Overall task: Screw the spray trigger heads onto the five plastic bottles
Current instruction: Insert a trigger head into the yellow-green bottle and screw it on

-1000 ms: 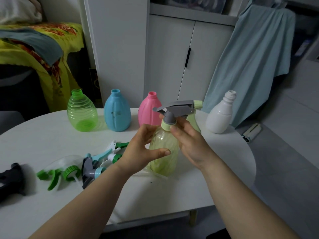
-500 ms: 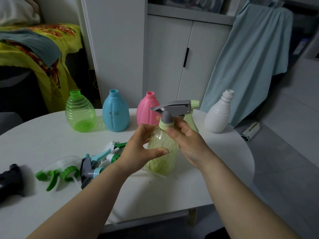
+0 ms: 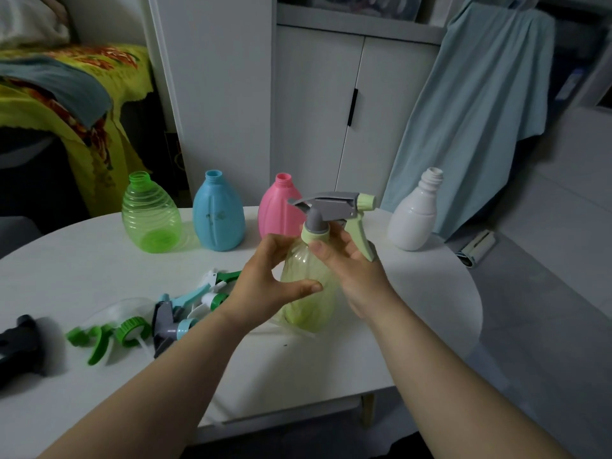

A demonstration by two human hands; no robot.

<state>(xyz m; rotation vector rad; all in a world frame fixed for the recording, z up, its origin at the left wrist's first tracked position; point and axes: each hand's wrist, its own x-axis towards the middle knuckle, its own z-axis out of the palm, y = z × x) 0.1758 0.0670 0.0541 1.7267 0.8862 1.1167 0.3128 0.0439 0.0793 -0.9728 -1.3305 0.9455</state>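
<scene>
Bottles are what you're working on, and they stand on the white table (image 3: 414, 309), the largest thing before you, which fills the lower left and middle of the view. On its far edge four open-necked bottles stand upright in a row, apart from one another: the green bottle (image 3: 150, 215) furthest left, then the blue bottle (image 3: 218, 213), then the pink bottle (image 3: 278, 210) partly behind your hands, and the white bottle (image 3: 414, 215) far right.

Nearer to you, the yellow-green bottle (image 3: 308, 289) stands with its long axis upright, base at the table surface. Your left hand (image 3: 268, 286) wraps around its left side, thumb across the front, holding the body. Your right hand (image 3: 351, 270) comes in from the right with its fingers closed around the neck, just under the collar.

On that neck sits the grey trigger head (image 3: 334, 207). Its long axis runs level, nozzle tip pointing right, and its pale green lever hangs down to the right past your right fingers.

To the left of your left forearm, the loose trigger heads (image 3: 185, 309) lie in a jumble, touching one another. Further left, a green trigger head (image 3: 106, 336) lies on its side beside them, and a dark one (image 3: 20, 342) rests at the table's left edge.
</scene>
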